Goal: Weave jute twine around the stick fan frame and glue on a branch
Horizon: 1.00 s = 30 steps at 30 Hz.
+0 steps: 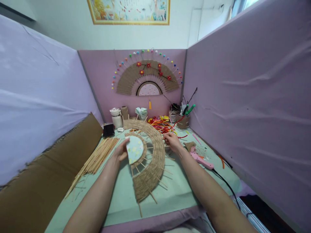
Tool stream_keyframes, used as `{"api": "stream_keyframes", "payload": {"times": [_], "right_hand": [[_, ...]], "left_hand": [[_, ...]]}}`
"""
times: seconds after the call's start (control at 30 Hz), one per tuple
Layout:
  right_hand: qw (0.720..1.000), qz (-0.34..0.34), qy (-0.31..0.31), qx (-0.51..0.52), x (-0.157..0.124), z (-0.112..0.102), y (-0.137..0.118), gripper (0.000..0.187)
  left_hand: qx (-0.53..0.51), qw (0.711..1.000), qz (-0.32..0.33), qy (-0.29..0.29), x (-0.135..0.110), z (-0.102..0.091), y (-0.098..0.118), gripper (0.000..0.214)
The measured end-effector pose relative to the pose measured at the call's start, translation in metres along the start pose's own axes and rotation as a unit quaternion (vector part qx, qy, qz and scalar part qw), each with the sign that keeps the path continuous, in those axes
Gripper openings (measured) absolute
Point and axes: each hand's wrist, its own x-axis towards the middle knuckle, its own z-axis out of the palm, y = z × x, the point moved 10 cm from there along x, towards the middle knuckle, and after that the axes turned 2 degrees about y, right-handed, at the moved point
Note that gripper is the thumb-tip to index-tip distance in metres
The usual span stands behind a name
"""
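Note:
A half-round fan of woven twine on thin wooden sticks lies on the pale green table, with a pale patterned half-disc at its centre. My left hand grips the flat edge of that disc, fingers closed on it. My right hand rests at the fan's outer right rim, fingers pinched together near the twine and stick ends. What the fingers pinch is too small to make out.
A bundle of thin sticks lies left, beside a cardboard sheet. A pink glue gun with a black cord lies right. Jars, a tool cup and coloured strips stand behind. A finished fan hangs on the back partition.

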Motion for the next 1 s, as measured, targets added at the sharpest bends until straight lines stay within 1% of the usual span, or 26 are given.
{"api": "stream_keyframes", "payload": {"times": [0.1,0.17,0.27,0.33,0.43,0.5,0.6,0.67,0.83,1.0], "right_hand": [[1.000,-0.013,0.011,0.011,0.002,-0.004,-0.005,0.040],[1.000,-0.015,0.010,0.013,0.004,-0.004,-0.007,0.041],[1.000,-0.021,0.010,0.008,0.005,-0.005,-0.008,0.041],[0.999,-0.036,0.016,-0.009,0.006,-0.006,-0.011,0.043],[0.995,-0.070,0.029,-0.058,0.007,-0.009,-0.017,0.050],[0.990,-0.089,0.044,-0.105,0.006,-0.012,-0.022,0.052],[0.975,-0.123,0.065,-0.172,0.003,-0.016,-0.031,0.048],[0.968,-0.146,0.062,-0.195,0.000,-0.014,-0.037,0.043],[0.962,-0.173,0.052,-0.202,-0.004,-0.008,-0.045,0.034],[0.955,-0.207,0.061,-0.204,-0.008,-0.007,-0.053,0.029]], "left_hand": [[0.036,0.999,-0.029,0.008,-0.003,0.009,-0.018,0.027],[0.045,0.998,-0.029,0.013,-0.006,0.012,-0.021,0.030],[0.042,0.998,-0.028,0.024,-0.007,0.011,-0.017,0.034],[0.044,0.998,-0.030,0.028,-0.008,0.008,-0.013,0.036],[0.045,0.999,-0.019,0.024,-0.007,0.005,-0.006,0.038],[0.035,0.999,-0.003,0.026,-0.007,0.003,0.000,0.040],[0.009,0.999,0.028,0.040,-0.009,-0.001,0.012,0.045],[-0.005,0.998,0.046,0.049,-0.011,-0.003,0.018,0.047],[-0.014,0.996,0.069,0.057,-0.015,-0.004,0.025,0.048],[-0.003,0.993,0.089,0.071,-0.015,-0.008,0.030,0.042]]}}
